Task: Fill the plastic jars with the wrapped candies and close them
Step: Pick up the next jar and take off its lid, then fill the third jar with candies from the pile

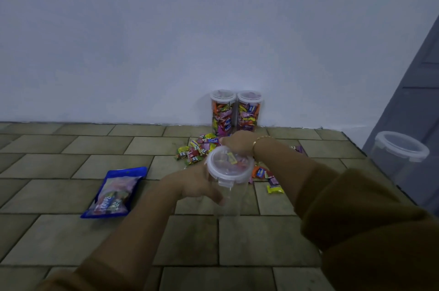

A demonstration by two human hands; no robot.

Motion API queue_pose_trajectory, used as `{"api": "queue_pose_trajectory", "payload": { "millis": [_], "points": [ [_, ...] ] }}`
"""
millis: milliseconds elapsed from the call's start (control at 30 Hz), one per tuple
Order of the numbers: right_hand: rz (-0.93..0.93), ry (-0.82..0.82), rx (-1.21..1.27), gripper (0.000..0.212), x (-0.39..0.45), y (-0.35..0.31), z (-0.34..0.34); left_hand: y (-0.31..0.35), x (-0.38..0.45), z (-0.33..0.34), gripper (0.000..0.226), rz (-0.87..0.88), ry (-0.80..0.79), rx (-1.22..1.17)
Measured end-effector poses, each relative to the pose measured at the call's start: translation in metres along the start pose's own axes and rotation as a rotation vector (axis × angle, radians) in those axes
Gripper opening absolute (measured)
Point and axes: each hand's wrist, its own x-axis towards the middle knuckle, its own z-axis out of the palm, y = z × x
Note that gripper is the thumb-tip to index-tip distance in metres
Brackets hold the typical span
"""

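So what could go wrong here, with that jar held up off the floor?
The clear plastic jar is tilted in the left hand; it could slip. The right hand reaches past its white lid towards loose wrapped candies and might nudge the two filled jars.

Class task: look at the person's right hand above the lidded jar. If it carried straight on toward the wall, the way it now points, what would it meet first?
Probably the loose wrapped candies on the floor ahead of the right hand; the two filled jars by the wall come after. Depth is uncertain.
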Motion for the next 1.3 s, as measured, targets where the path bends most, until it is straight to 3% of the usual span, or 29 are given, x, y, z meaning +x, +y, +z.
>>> {"api": "queue_pose_trajectory", "payload": {
  "millis": [133,267,467,633,833,900,1000,1133,1300],
  "points": [
    [-0.015,-0.071,0.076,0.036,0.006,0.010,0.006,-0.001,0.001,-0.002,0.065,-0.001,-0.023,0.013],
    [0.039,0.044,0.089,0.037,0.007,0.011,0.004,-0.005,0.002,0.000,0.070,-0.019,-0.026,-0.001],
    [-0.121,0.113,-0.074,0.058,-0.002,0.012,-0.006,-0.015,0.003,0.007,0.079,0.007,0.018,-0.060],
    [-0.247,0.212,0.213,0.051,-0.028,0.008,-0.025,-0.021,0.002,0.009,0.091,0.050,0.055,-0.110],
    [-0.211,-0.119,0.112,0.025,-0.061,0.017,-0.043,-0.026,0.003,0.014,0.109,0.145,0.181,-0.151],
    [-0.159,-0.230,0.034,0.011,-0.065,0.025,-0.044,-0.025,0.004,0.018,0.101,0.174,0.216,-0.194],
    [-0.105,-0.270,-0.167,0.016,-0.068,0.036,-0.041,-0.026,0.009,0.024,0.098,0.183,0.265,-0.225],
    [-0.186,-0.065,-0.401,0.030,-0.071,0.060,-0.003,-0.028,0.014,0.033,0.099,0.162,0.360,-0.233],
    [-0.229,0.169,-0.367,0.024,-0.080,0.102,0.055,-0.024,0.014,0.040,0.103,0.158,0.444,-0.189]
  ]
}}
